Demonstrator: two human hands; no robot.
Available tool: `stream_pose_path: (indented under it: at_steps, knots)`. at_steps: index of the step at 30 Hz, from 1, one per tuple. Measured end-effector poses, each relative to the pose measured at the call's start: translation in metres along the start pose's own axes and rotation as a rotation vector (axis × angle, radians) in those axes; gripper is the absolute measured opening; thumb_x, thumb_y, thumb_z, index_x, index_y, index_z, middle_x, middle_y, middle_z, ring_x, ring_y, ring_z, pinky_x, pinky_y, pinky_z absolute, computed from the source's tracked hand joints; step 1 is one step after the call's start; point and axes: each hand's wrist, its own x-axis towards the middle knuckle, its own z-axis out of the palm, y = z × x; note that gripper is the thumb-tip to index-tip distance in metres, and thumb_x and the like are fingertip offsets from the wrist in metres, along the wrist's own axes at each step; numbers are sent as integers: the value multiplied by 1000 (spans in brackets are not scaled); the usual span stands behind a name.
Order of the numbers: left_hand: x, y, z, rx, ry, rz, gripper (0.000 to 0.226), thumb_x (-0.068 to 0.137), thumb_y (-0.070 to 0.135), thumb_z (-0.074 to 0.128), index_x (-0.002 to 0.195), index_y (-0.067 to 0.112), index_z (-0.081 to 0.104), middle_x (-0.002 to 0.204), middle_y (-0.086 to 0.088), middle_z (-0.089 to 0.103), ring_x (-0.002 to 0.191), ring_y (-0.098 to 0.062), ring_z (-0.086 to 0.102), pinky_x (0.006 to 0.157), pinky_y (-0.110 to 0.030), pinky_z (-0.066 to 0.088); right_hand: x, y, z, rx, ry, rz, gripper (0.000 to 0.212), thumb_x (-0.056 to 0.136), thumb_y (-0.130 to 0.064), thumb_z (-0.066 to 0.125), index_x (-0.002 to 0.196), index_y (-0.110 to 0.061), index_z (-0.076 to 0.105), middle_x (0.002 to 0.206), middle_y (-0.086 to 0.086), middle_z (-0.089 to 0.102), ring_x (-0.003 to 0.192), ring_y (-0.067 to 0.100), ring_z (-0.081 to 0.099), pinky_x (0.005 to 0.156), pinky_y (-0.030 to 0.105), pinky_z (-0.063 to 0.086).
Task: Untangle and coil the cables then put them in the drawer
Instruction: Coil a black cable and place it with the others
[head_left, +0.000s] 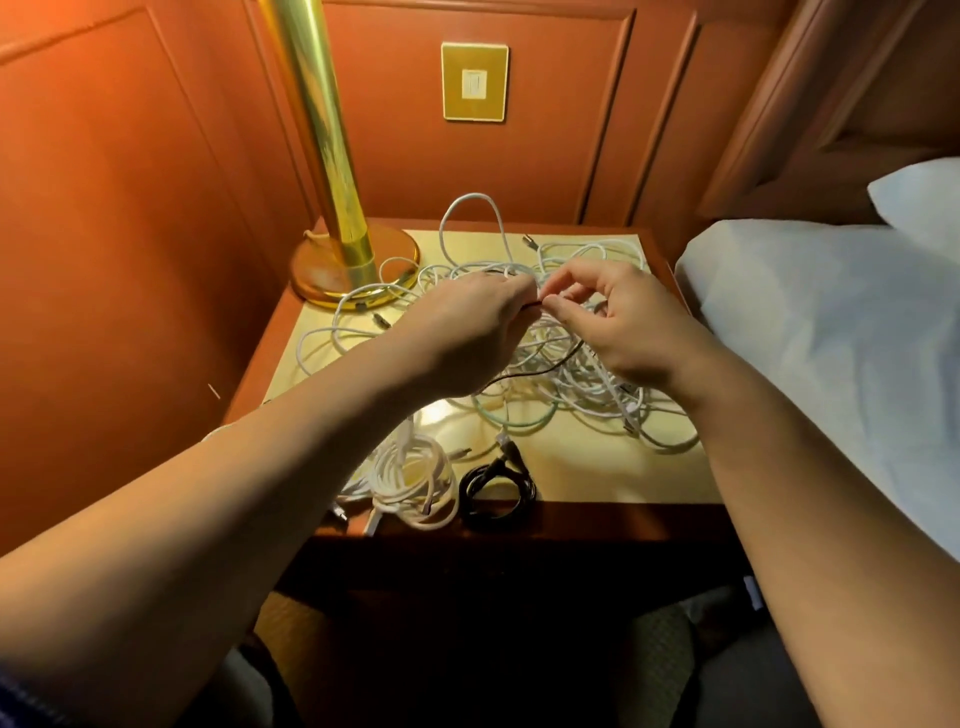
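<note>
- Both forearms reach forward from the bottom corners of the view and meet over the middle of the desk, above the tangle of white cables.
- The left hand is seen from its back, wrist slightly bent, knuckles up; its fingers are curled under and its grip is pinching a thin dark cable at the fingertips.
- The right hand is turned so that the thumb side faces the left hand; thumb and forefinger are pressed together on the same dark cable, right beside the left fingertips, while the other fingers curl loosely.
- The dark cable drops from the pinch point, runs under the right hand, then bends back to the left and passes beneath the left wrist.
- The white tangle spreads across the back and middle of the desk, one loop standing up against the wall panel.
- A pale green cable lies at the near edge of the tangle.
- Near the front edge of the desk lie a coiled white cable and, just beside it on the right, a coiled black cable.
- A brass lamp stands at the back left corner of the desk; a bed with white linen lies to the right.
</note>
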Motion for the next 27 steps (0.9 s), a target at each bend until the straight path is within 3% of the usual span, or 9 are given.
stream_pose_path:
  at_steps: [3,7,11,15,18,20,23,25,27]
  knots:
    - [2,-8,-9,-252,53,-139,19,109,26,42,94,19,51,79,2,58,69,-14,51,60,-34,42,4,4,3,78,-31,11,16,102,-43,62,99,-28,68,94,-3,67,77,10,60,70,33,52]
    - [7,-25,-27,-584,335,-297,22,108,16,42,93,11,58,74,3,53,61,-5,44,55,-21,37,9,12,11,66,-152,104,25,104,-40,59,92,-21,70,85,5,70,56,4,52,61,30,44]
    - [5,-51,-40,-714,552,-444,24,97,17,39,95,17,63,84,3,62,70,-5,52,67,-24,42,13,13,15,69,-158,183,27,107,-32,54,94,-19,73,83,1,74,55,15,61,60,39,52]
    - [-1,-46,-46,-709,378,-409,22,94,18,39,87,17,60,77,-5,53,59,-6,45,56,-26,36,10,4,15,224,-12,164,31,105,-42,57,95,-23,79,75,2,69,54,24,58,60,44,54]
    - [-10,-28,-45,-678,-51,-289,6,99,21,63,103,18,66,85,3,58,67,1,53,65,-16,44,12,-4,14,427,90,244,35,105,-44,57,96,-19,80,51,-17,55,50,17,38,51,33,43]
    - [-15,-23,-38,-448,-257,-216,34,85,22,80,115,31,65,96,8,58,84,-3,57,76,-21,49,12,-11,11,675,89,329,36,107,-39,54,98,-14,77,54,-17,46,47,9,32,43,24,34]
    - [-15,-18,-25,-174,-193,-101,32,88,30,77,119,29,67,95,14,60,84,-7,57,70,-20,48,11,-15,10,920,39,391,34,108,-40,52,97,-15,72,68,-7,51,48,8,42,43,23,36]
    - [-11,-16,-21,-363,-97,-207,16,103,31,58,101,19,68,81,8,62,69,-10,55,61,-21,42,11,-18,10,997,-3,384,35,107,-45,52,100,-18,73,72,-8,58,51,7,48,45,24,39]
    - [-6,-16,-19,-623,22,-329,27,108,27,47,91,13,63,79,1,61,70,-10,53,64,-22,43,10,-23,11,1062,-9,362,39,105,-51,48,108,-20,72,74,-7,64,53,8,51,47,23,40]
